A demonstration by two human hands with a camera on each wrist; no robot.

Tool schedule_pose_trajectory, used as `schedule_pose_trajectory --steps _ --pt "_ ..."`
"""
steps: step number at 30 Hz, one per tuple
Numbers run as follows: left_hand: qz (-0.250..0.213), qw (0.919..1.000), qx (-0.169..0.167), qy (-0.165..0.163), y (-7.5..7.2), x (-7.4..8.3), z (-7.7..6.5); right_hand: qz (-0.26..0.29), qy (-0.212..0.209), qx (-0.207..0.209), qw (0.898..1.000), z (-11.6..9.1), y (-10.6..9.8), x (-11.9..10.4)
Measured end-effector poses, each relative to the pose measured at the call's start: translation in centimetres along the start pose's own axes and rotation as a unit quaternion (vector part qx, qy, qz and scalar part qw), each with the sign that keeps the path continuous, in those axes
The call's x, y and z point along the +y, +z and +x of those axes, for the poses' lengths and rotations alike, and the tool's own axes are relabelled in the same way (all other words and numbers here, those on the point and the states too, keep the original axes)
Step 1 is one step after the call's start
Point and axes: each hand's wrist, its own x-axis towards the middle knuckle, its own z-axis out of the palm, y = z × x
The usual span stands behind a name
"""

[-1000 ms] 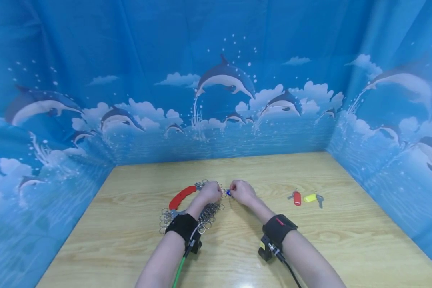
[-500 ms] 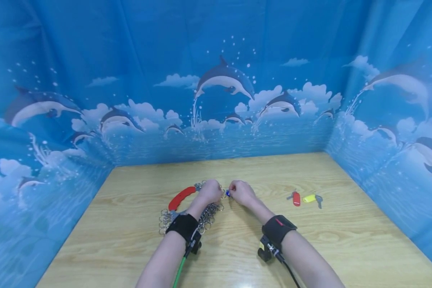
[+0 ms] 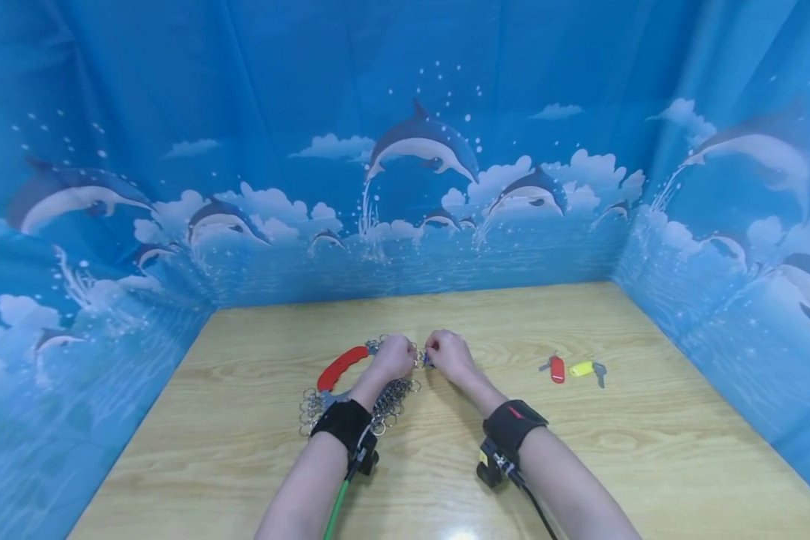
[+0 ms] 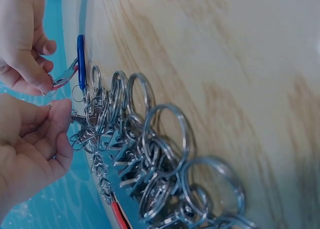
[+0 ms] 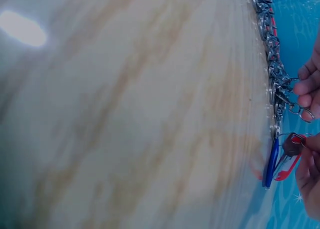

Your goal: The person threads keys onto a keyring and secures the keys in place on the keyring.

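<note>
A key holder with a red handle (image 3: 340, 368) lies left of centre on the table, fringed with several metal rings (image 4: 170, 134) on small clasps. My left hand (image 3: 394, 356) pinches one metal ring (image 5: 306, 114) on a clasp at its far right end. Close beside it, my right hand (image 3: 451, 356) pinches a small key ring (image 5: 299, 140) in its fingertips. A key (image 5: 291, 145) and a red key tag (image 5: 287, 170) hang by those fingers. Next to them a blue key tag (image 4: 81, 64) stands against the rings; what it hangs from cannot be told.
To the right lie a red key tag (image 3: 557, 370) with a key (image 3: 544, 367) and a yellow key tag (image 3: 582, 370) with a key (image 3: 601, 374). A blue dolphin-print curtain (image 3: 405, 255) borders the wooden table (image 3: 621, 450) behind and at both sides.
My right hand has shifted slightly up and left, its wrist turning closer to the left one. My left hand and the key holder stay about where they were.
</note>
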Motion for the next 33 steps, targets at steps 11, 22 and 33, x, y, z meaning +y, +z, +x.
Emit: schedule_pose_trajectory --steps 11,22,33 --pt "-0.002 1.0000 -0.001 0.001 -0.04 0.39 -0.29 0.028 0.007 0.000 1.000 0.02 0.52 -0.47" --pt "-0.006 1.0000 -0.001 0.002 -0.02 0.03 -0.12 0.026 -0.045 0.005 0.999 -0.16 0.48 -0.25" --pt "0.022 0.9995 -0.015 -0.015 -0.20 0.18 0.07 0.018 -0.039 -0.012 0.999 -0.10 0.46 -0.70"
